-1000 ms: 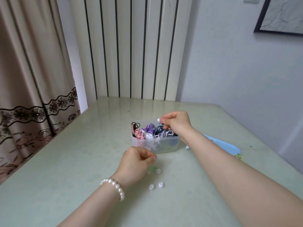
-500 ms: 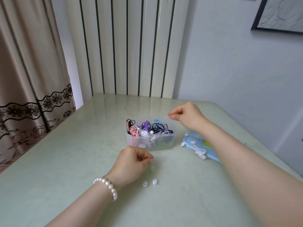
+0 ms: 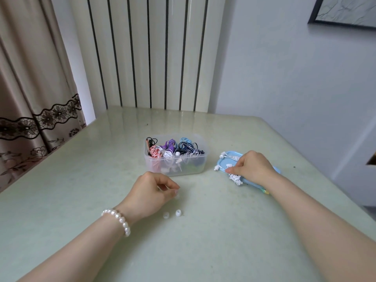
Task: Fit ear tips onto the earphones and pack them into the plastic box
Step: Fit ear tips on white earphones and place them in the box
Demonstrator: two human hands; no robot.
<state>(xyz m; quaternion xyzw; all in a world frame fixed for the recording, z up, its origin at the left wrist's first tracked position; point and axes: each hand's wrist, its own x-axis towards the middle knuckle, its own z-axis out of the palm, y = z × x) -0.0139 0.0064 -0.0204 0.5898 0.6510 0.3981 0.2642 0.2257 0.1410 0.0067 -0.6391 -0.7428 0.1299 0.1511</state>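
A clear plastic box in the middle of the table holds several coiled earphones in red, purple, blue and striped cords. Right of it lies a light blue lid with white earphones on it. My right hand rests on the lid, fingers closed around the white earphone cord. My left hand is in front of the box with fingertips pinched together over a small white ear tip; whether it is lifted I cannot tell. Two loose white ear tips lie just below that hand.
The pale green table runs to a wall with a striped panel. A patterned curtain hangs at the left. The table's right edge is close to the lid.
My right hand has left the box and moved right and down onto the blue lid, closing on the white earphones. My left hand has stayed in front of the box.
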